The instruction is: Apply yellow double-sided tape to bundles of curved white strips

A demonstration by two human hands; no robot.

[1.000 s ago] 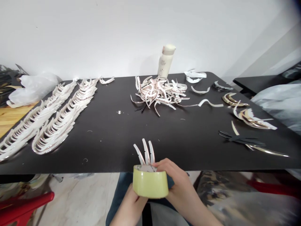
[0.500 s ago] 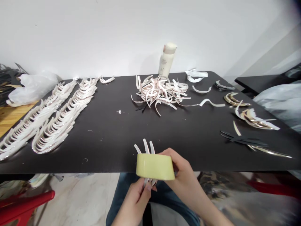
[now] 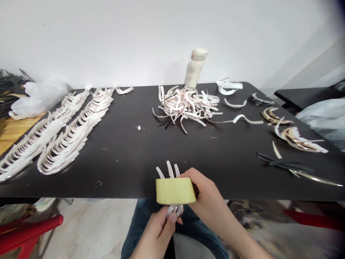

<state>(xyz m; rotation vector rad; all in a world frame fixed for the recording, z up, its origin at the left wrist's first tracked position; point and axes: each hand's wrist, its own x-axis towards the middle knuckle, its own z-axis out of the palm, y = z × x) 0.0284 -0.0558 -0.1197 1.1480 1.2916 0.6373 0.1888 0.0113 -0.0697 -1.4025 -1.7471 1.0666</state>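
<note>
My left hand (image 3: 163,226) pinches the lower ends of several curved white strips (image 3: 170,169) with a shiny edge, just beyond the table's front edge and over my lap. The strips' tips stick up, slightly fanned, behind a roll of pale yellow tape (image 3: 175,191). Gripping the roll from its right side is my right hand (image 3: 203,189); its fingertips are hidden behind the roll. The tape roll covers the middle of the strips, and whether tape sticks to them cannot be seen.
On the dark table (image 3: 129,158) lie two long rows of nested curved strips (image 3: 72,138) at left. A tangled strip pile (image 3: 185,104) sits near a cream bottle (image 3: 196,68) by the wall. Gold and white pieces (image 3: 293,136) and black strips (image 3: 283,163) lie at right.
The tape roll has shifted slightly left relative to the strips and turned more level. More of the strips' lower ends shows above my left hand. The view has shifted a little.
</note>
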